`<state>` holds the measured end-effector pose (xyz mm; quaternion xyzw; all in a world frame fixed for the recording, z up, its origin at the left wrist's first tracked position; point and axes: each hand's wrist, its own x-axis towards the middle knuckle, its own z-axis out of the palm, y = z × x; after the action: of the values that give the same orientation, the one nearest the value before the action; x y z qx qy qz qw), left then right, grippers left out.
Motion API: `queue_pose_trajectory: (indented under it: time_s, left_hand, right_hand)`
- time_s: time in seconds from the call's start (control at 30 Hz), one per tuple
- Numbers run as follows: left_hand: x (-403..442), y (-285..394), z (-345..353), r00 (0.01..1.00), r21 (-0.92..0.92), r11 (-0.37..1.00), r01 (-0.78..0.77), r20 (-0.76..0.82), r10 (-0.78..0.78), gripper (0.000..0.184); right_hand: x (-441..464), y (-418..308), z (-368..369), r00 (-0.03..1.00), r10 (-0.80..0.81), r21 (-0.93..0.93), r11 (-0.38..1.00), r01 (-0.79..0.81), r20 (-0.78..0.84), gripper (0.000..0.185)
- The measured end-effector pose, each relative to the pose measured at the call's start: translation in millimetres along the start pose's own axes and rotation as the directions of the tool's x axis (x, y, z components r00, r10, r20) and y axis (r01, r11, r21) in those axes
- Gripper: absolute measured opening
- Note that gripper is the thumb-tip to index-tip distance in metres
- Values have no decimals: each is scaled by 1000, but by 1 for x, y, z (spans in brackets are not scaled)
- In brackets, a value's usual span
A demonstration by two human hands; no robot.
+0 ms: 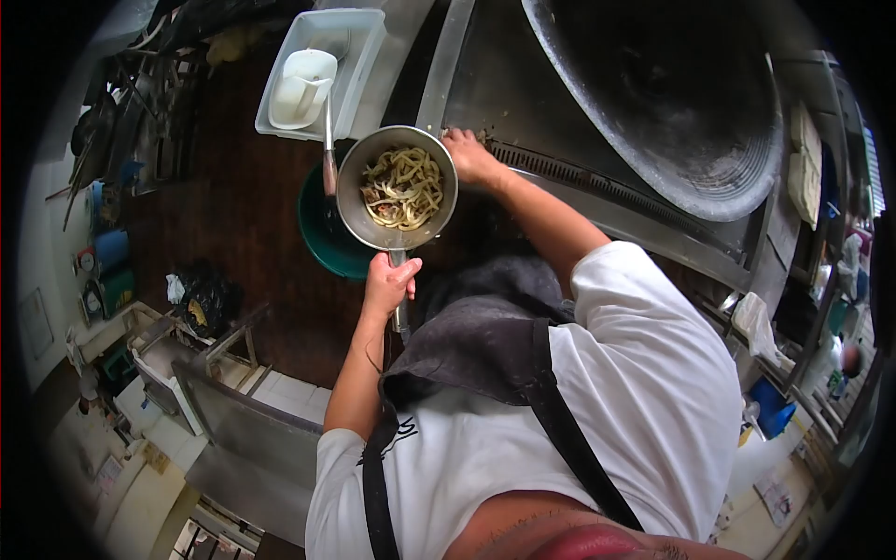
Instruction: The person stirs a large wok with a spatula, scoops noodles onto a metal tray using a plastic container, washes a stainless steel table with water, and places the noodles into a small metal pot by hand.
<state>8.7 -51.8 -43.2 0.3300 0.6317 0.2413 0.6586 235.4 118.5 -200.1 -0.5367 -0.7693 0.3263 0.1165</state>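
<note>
My left hand (382, 285) is wrapped round the handle of a metal saucepan (350, 201). Pale yellowish noodle-like strips (407, 187), mixed with some brown bits, lie in the pan. My right hand (467, 154) rests at the metal stove edge, just beside the pan's right rim, its fingers slightly apart and pointing toward the pan. Small food scraps (485, 135) lie on the metal by that hand. Below the pan, a green bucket (315, 245) is partly hidden.
A clear plastic tub (366, 56) holds a white pitcher (291, 105). A long utensil handle (329, 168) sticks out over the tub's edge. At right, a large dark wok (719, 182) sits on the stove. A black bag (207, 301) lies on the brown floor (247, 201).
</note>
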Motion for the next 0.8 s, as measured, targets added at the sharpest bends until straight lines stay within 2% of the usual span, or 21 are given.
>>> queue_pose_trajectory:
  time_s: [0.03,0.07,0.17,0.2,0.3,0.37,0.4,0.43,0.5,0.57,0.6,0.7,0.77,0.8]
  left_hand:
    - [3,3,0,1000,17,1000,-2,4,2,17]
    - [4,4,0,1000,34,999,2,7,-2,17]
    - [5,3,-2,1000,48,999,6,-6,-6,18]
    - [7,3,-1,1000,45,999,1,-12,0,19]
    - [9,5,-1,1000,43,999,-15,-3,16,19]
    - [7,11,2,999,27,1000,-3,-35,4,19]
    - [8,14,4,999,17,1000,3,-47,-2,19]
    - [11,15,3,1000,33,999,-1,-22,2,19]
    - [14,13,-2,1000,59,998,-4,25,3,19]
    - [16,18,-5,999,105,994,15,31,-18,19]
    - [17,20,-6,999,125,992,24,35,-28,19]
    - [25,16,-9,997,137,991,-8,73,-2,20]
    - [21,27,-4,999,169,986,10,37,-16,18]
    - [14,30,-7,1000,174,985,12,16,-16,18]
  right_hand:
    - [0,-4,-1,999,4,-6,1000,-4,38,46]
    - [4,2,11,997,-72,-71,995,69,-36,43]
    - [9,-2,6,995,-91,-22,996,91,29,39]
    - [7,-6,1,987,-156,-15,988,155,-47,36]
    - [7,-8,-2,996,-21,78,997,27,-85,37]
    - [1,-14,-9,975,83,163,985,-49,-206,37]
    - [3,-14,-11,933,268,226,950,-215,-240,36]
    - [12,6,5,844,466,472,826,-307,-266,38]
    - [18,33,-13,837,547,815,498,-297,-29,40]
    - [2,3,-68,830,557,895,363,-258,13,41]
    - [5,3,-79,854,507,847,499,-182,-116,40]
    - [-6,-60,-143,883,423,856,514,-51,-201,36]
    - [-7,-96,-139,873,361,826,558,79,-328,37]
    - [-17,-129,-126,886,316,768,637,67,-339,33]
